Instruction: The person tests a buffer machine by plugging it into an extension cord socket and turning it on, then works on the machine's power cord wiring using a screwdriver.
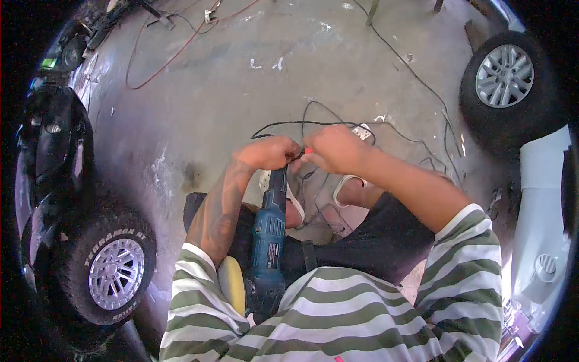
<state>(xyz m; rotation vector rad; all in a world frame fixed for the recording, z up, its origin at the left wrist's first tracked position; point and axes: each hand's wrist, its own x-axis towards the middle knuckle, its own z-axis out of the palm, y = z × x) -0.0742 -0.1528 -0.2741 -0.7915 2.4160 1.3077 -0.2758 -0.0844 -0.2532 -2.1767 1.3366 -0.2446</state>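
Observation:
A blue power polisher [269,238] lies across my lap, its narrow black tail end pointing away from me. Its yellow foam pad [232,286] rests by my left side. My left hand [272,152] is closed at the tail end of the polisher; its fingertips pinch there, and the exact spot is hidden. Close beside it, my right hand [339,148] is closed around a small red-handled tool [309,150], which points toward my left fingertips. The tool's tip is too small to make out. A black cord [283,123] loops just beyond both hands.
Cords and a white power socket [362,131] lie on the concrete floor [229,78] around my feet. A black vehicle with a wheel [117,274] stands at left. On the right are another wheel [505,75] and a pale bumper [543,223]. A red hose [163,79] curves across the far left.

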